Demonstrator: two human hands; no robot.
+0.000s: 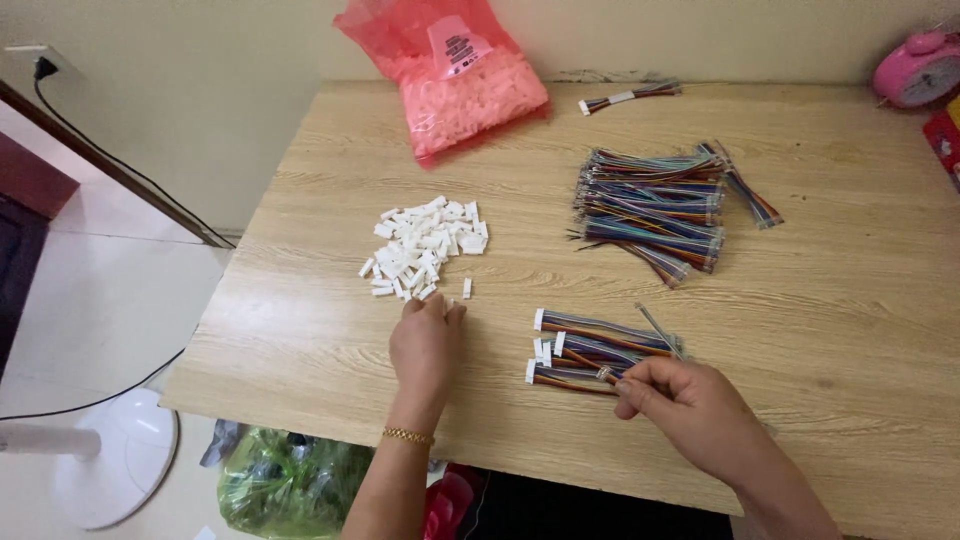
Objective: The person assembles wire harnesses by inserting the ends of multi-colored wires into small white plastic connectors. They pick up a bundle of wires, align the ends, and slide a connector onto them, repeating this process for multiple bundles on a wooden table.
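Left hand [426,345]: fingertips bunched at white connector pile [425,245]. Right hand [690,400]: fingers pinched on one wire harness [600,373] beside finished harnesses [600,340].

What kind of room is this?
Probably a room at home used for small assembly work: a plain wooden table against a wall, a pink alarm clock, a standing fan's white base on the tiled floor, plus piles of white plastic connectors.

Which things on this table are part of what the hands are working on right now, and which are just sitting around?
In use:
- left hand at the pile of white connectors
- right hand pinching a wire end
- finished wire bundles with white plugs
- stack of loose coloured wires
- pink bag of spare connectors

Lying about:
- pink clock
- single wire bundle at the back
- green bag under the table
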